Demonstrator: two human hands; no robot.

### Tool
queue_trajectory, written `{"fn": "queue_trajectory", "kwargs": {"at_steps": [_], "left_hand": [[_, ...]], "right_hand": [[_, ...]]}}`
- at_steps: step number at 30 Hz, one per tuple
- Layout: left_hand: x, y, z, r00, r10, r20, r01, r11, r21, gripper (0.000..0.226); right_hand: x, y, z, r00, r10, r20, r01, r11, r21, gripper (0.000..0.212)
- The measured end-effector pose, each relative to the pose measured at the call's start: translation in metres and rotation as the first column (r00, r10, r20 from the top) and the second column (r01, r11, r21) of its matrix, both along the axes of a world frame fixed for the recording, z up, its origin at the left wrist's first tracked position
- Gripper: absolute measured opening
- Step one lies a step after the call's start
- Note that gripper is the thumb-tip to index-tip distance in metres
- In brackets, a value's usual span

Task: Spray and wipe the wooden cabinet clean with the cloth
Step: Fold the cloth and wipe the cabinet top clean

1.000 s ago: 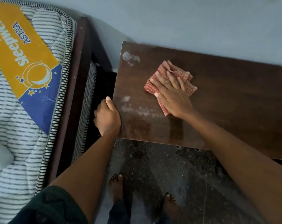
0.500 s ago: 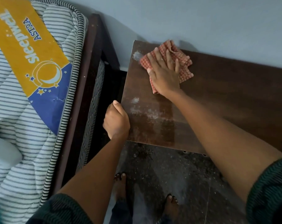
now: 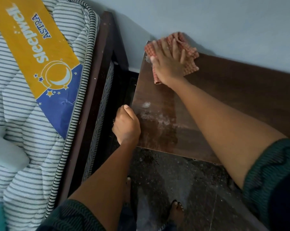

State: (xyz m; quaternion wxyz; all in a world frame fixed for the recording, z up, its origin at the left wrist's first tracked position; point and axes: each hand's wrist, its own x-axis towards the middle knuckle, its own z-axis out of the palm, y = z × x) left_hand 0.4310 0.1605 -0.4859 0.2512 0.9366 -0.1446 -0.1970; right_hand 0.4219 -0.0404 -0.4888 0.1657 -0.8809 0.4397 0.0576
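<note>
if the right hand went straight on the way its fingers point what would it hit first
Most likely the wall behind the cabinet: the right hand presses the cloth at the far corner, fingers aimed at it. Depth is unclear.

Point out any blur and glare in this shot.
Head view: the right hand and cloth at the far left corner of the wooden cabinet are smeared by motion blur; the left hand gripping its left edge is sharp. Head view again: light is soft and dim, with a faint sheen near the white residue and no hard glare.
</note>
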Motion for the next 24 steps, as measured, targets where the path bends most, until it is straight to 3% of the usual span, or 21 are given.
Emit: {"fn": "queue_trajectory", "kwargs": {"at_steps": [3,5,7,9,13,15,20,24], "left_hand": [[0.000,-0.001,0.002,1.000,0.010,-0.012,-0.009,1.000,0.004,0.039],[0.000,-0.001,0.003,1.000,0.019,-0.024,-0.019,1.000,0.011,0.039],[0.001,-0.002,0.004,0.999,0.024,-0.030,-0.024,1.000,0.015,0.038],[0.001,-0.001,0.004,0.999,0.017,-0.030,-0.017,1.000,0.012,0.038],[0.000,0.000,0.003,1.000,0.007,-0.018,-0.007,1.000,0.009,0.038],[0.001,-0.001,0.003,1.000,0.006,-0.023,-0.005,1.000,0.006,0.038],[0.000,-0.001,0.003,0.999,0.015,-0.044,-0.016,1.000,-0.008,0.040],[0.000,-0.001,0.002,0.999,0.021,-0.038,-0.021,1.000,-0.004,0.040]], "right_hand": [[-0.009,0.025,-0.002,0.976,0.216,-0.014,-0.216,0.973,-0.083,0.052],[-0.039,0.035,-0.002,0.915,0.403,-0.027,-0.404,0.908,-0.108,0.052],[-0.068,0.030,-0.002,0.871,0.488,-0.050,-0.491,0.866,-0.095,0.053],[-0.079,0.018,-0.003,0.908,0.414,-0.058,-0.418,0.905,-0.082,0.055],[-0.034,0.000,-0.003,0.996,0.092,-0.018,-0.093,0.995,-0.038,0.052],[-0.001,-0.003,-0.002,0.998,0.062,0.000,-0.062,0.998,-0.030,0.052],[0.003,0.017,-0.004,0.966,0.257,-0.021,-0.258,0.960,-0.112,0.053],[-0.075,0.032,-0.003,0.836,0.545,-0.069,-0.549,0.829,-0.106,0.053]]}}
